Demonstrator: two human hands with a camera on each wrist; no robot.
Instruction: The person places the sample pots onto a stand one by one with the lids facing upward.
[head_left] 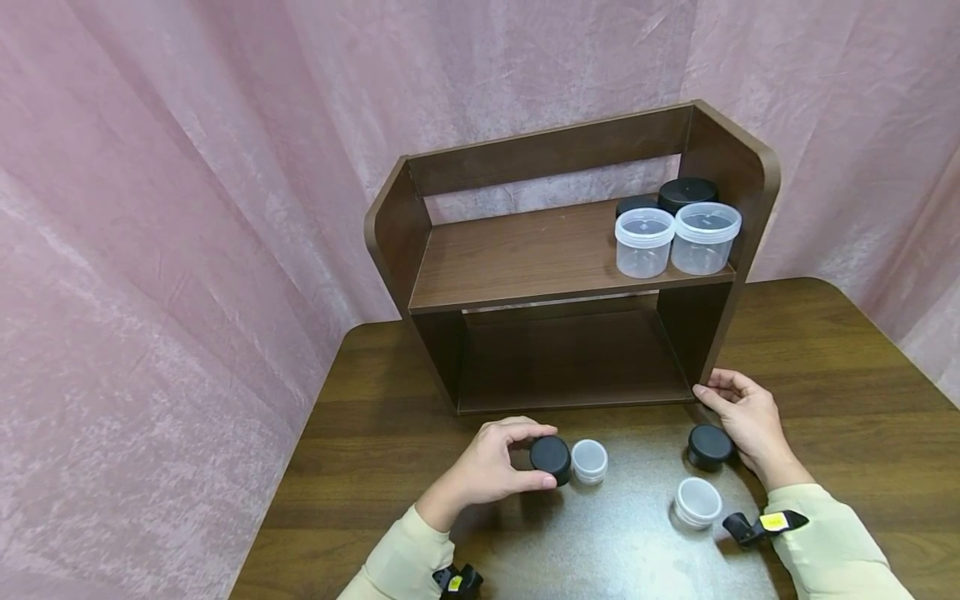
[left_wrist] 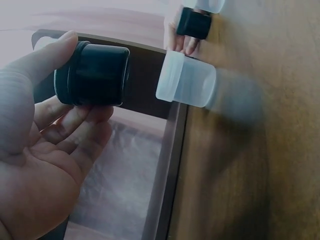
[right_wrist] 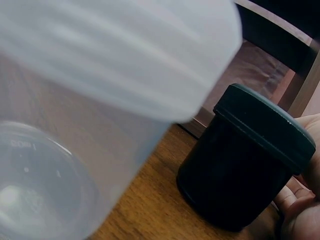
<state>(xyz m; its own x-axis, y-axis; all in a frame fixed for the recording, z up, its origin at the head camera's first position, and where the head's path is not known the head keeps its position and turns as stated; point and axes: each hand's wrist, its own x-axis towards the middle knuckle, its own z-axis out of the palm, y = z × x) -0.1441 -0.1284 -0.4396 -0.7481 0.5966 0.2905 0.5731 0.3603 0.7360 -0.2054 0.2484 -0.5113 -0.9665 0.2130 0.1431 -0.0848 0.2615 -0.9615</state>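
In the head view my left hand (head_left: 487,462) pinches a small black lidded jar (head_left: 551,458) between thumb and fingers. The left wrist view shows this black jar (left_wrist: 95,75) raised off the table. Just right of it stands a small clear jar (head_left: 589,461) with a translucent lid. My right hand (head_left: 750,421) rests at the lower right corner of the brown shelf (head_left: 566,407), thumb at its front edge; the fingertips are partly hidden. Beside that hand stand another black jar (head_left: 709,447) and, nearer the front, a second clear jar (head_left: 697,502).
On the upper shelf board's right end stand two larger clear tubs (head_left: 645,243), with two black-lidded jars (head_left: 686,193) behind them. The shelf stands towards the back of the wooden table (head_left: 360,450). A pink curtain (head_left: 187,250) hangs behind.
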